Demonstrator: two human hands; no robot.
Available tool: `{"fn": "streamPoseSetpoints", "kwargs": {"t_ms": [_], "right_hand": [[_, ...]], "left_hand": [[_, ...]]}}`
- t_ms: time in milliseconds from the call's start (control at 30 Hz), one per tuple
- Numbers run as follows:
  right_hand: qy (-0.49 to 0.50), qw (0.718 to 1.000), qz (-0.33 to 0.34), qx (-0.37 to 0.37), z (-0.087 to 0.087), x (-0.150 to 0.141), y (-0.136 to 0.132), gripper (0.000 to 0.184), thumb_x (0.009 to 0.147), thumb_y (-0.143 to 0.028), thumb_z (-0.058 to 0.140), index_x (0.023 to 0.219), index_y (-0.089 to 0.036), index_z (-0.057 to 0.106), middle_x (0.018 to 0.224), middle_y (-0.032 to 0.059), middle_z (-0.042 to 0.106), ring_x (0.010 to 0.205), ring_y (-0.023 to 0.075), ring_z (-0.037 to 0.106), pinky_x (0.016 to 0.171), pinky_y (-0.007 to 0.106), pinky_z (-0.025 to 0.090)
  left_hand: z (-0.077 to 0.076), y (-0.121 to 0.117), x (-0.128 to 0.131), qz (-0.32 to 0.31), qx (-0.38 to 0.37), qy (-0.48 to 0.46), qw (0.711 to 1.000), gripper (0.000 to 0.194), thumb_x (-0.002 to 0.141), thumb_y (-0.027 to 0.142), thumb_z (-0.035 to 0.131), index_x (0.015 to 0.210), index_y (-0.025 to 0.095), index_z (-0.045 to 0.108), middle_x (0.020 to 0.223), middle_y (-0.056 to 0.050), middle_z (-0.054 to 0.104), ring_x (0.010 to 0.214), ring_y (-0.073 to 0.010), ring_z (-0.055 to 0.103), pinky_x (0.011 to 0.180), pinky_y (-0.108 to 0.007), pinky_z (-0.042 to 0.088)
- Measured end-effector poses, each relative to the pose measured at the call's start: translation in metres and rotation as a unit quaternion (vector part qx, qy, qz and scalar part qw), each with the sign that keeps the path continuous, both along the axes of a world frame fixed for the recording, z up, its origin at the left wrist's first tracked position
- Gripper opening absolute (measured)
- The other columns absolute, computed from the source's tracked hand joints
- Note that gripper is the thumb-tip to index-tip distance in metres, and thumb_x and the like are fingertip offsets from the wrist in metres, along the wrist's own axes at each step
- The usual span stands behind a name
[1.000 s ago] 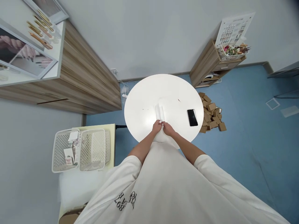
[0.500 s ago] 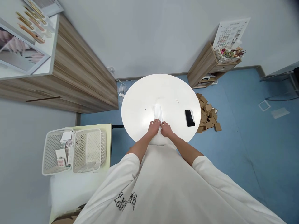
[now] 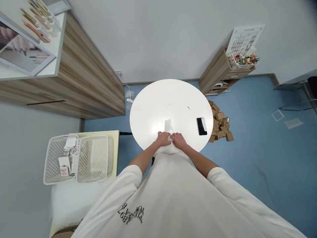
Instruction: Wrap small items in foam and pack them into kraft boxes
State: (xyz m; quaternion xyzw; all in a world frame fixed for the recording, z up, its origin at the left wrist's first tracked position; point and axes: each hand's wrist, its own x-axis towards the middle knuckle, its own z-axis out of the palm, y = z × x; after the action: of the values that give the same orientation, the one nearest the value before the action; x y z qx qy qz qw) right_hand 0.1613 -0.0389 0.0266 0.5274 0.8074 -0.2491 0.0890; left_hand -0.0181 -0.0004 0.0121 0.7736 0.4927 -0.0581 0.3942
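Nearest, your loose white cotton T-shirt with black lettering (image 3: 183, 195) is filling the foreground. At near left, two white perforated plastic baskets (image 3: 83, 158) are standing side by side on a pale yellow rectangular table (image 3: 115, 168).

At the near edge of the smooth white round table (image 3: 151, 102), your left hand (image 3: 163, 138) is grasping the near end of a thin white strip of paper or film (image 3: 168, 125), thumb and fingers closing on it. Your right hand (image 3: 178, 140) is resting just beside, fingers curling inward at the same end; whether it is pinching or only pressing, you cannot tell from here. The step in hand seems to be folding or tucking that near end; the next move appears to call for keeping the left grip steady while the right fingertips flatten the edge.

The strip is lying on the table, its long axis running near to far, the free far end pointing away from you and leaning slightly left; your fingers are hiding its near end.

On the table's right side a black rectangular phone (image 3: 202, 126) is lying flat. Beyond the right edge, small brown cardboard boxes (image 3: 221, 123) are heaping on the blue floor (image 3: 247, 158).
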Motion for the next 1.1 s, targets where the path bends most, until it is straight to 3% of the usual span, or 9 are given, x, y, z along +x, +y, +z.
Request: {"fn": "streamPoseSetpoints", "kwargs": {"t_ms": [100,167,333,433,567,700,900,1000,1100], "right_hand": [[-0.004,1.0,0.02,-0.005,0.003,0.0,0.001,0.034,0.096,-0.018,0.05,0.128,-0.019,0.059,0.123,0.0129,0.061,0.111,0.0282,0.051,0.095,0.039,0.037],[-0.014,1.0,0.019,-0.009,0.006,-0.001,0.01,0.032,0.098,-0.02,0.048,0.128,-0.019,0.06,0.122,0.0124,0.062,0.11,0.0274,0.053,0.093,0.038,0.039],[-0.034,0.998,-0.01,-0.059,0.012,-0.006,0.046,0.028,0.101,-0.021,0.045,0.123,-0.019,0.063,0.118,0.0121,0.064,0.106,0.0252,0.057,0.084,0.032,0.042],[-0.03,0.996,-0.047,-0.07,0.009,-0.011,0.064,0.025,0.102,-0.02,0.045,0.121,-0.018,0.061,0.116,0.0127,0.064,0.106,0.0249,0.058,0.081,0.03,0.042],[-0.016,0.992,-0.109,-0.056,-0.002,-0.015,0.076,0.027,0.1,-0.017,0.046,0.125,-0.016,0.056,0.119,0.0151,0.063,0.107,0.0255,0.057,0.083,0.031,0.043],[0.019,0.983,-0.178,-0.046,-0.017,-0.016,0.076,0.035,0.099,-0.018,0.046,0.134,-0.016,0.049,0.124,0.0156,0.058,0.104,0.0248,0.058,0.081,0.031,0.045],[0.061,0.974,-0.216,-0.026,-0.034,-0.011,0.049,0.04,0.099,-0.021,0.043,0.136,-0.017,0.055,0.15,0.0158,0.042,0.122,0.0278,0.054,0.096,0.036,0.047],[0.055,0.971,-0.23,-0.027,-0.037,-0.01,0.031,0.051,0.096,-0.019,0.045,0.147,-0.019,0.049,0.155,0.0156,0.037,0.132,0.0302,0.048,0.107,0.039,0.042],[0.077,0.969,-0.229,-0.054,-0.038,-0.013,0.02,0.065,0.092,-0.015,0.047,0.156,-0.016,0.038,0.153,0.0169,0.041,0.135,0.0286,0.046,0.113,0.038,0.038]], "left_hand": [[-0.001,-0.01,-0.008,0.035,-0.026,-0.049,0.998,0.05,0.079,0.032,0.064,0.129,0.028,0.059,0.136,-0.004,0.064,0.13,-0.0288,0.055,0.117,-0.046,0.028],[-0.002,-0.013,-0.011,0.094,-0.061,-0.092,0.989,0.048,0.085,0.032,0.059,0.133,0.027,0.059,0.142,-0.003,0.06,0.132,-0.0263,0.054,0.116,-0.04,0.035],[-0.009,-0.016,-0.008,0.298,-0.104,-0.18,0.931,0.045,0.093,0.031,0.053,0.137,0.023,0.055,0.143,-0.006,0.06,0.131,-0.0233,0.056,0.11,-0.036,0.044],[-0.014,-0.022,-0.007,0.332,-0.117,-0.196,0.915,0.058,0.09,0.024,0.057,0.147,0.021,0.043,0.144,-0.009,0.058,0.134,-0.0236,0.054,0.11,-0.037,0.044],[-0.018,-0.031,-0.007,0.293,-0.11,-0.173,0.934,0.083,0.086,0.025,0.063,0.158,0.021,0.023,0.154,-0.012,0.047,0.141,-0.027,0.047,0.113,-0.041,0.041],[-0.018,-0.033,-0.005,0.212,-0.089,-0.125,0.965,0.085,0.086,0.026,0.061,0.16,0.02,0.02,0.166,-0.012,0.025,0.149,-0.0297,0.034,0.119,-0.042,0.035],[-0.018,-0.027,0.0,0.139,-0.051,0.0,0.989,0.078,0.09,0.026,0.052,0.161,0.022,0.02,0.17,-0.012,0.008,0.151,-0.0344,0.028,0.115,-0.046,0.037],[-0.019,-0.026,0.002,0.094,-0.006,0.046,0.994,0.079,0.089,0.023,0.051,0.161,0.021,0.02,0.17,-0.012,0.005,0.151,-0.0353,0.028,0.114,-0.047,0.036],[-0.021,-0.026,0.004,0.023,0.066,0.07,0.995,0.082,0.086,0.017,0.051,0.161,0.016,0.019,0.17,-0.013,0.006,0.154,-0.0339,0.019,0.12,-0.05,0.026]]}}
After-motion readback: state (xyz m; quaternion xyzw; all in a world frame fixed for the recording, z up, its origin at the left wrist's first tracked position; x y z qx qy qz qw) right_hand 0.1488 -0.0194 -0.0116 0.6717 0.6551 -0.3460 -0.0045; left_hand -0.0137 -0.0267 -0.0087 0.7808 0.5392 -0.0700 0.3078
